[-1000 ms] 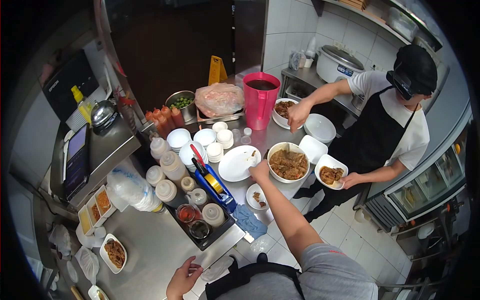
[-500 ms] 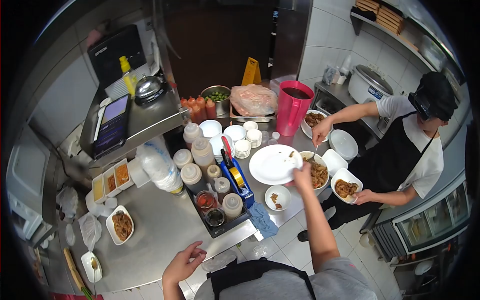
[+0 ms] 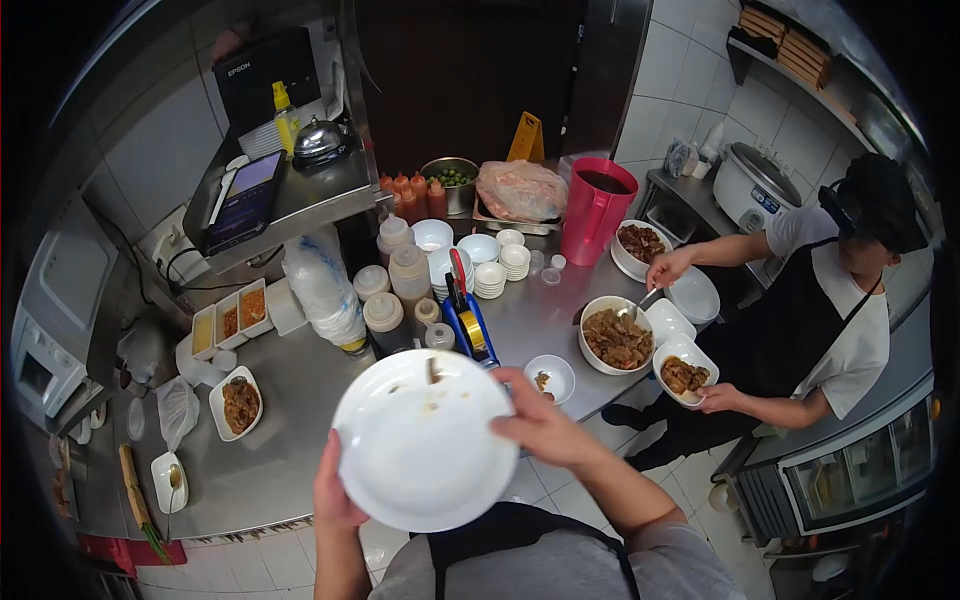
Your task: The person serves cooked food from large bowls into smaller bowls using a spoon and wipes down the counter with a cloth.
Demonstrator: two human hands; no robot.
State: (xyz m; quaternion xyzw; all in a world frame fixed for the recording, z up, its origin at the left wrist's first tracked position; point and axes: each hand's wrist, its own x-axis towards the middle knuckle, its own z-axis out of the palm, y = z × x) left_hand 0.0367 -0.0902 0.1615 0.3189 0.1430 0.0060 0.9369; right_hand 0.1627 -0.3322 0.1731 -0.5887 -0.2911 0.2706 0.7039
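— Steel table [image 3: 300, 420] fronts both hands, crowded beyond them. State of the hands?

— Right hand [image 3: 548, 425] half curled, gripping the right rim of the white plate [image 3: 425, 455]. Left hand [image 3: 338, 490] meets the opposite rim; fingers hidden, cannot tell its closure. Plate lies between them, near the body.

— Handling note?

— Level and slow: food scraps [image 3: 433, 371] near the far rim could slide, I judge.

— Obstacles?

— Squeeze bottles [image 3: 408, 275] and blue tape dispenser [image 3: 485, 340] beyond the plate; small bowl [image 3: 564, 386] beside the right hand; co-worker [image 3: 770, 335] farther right.
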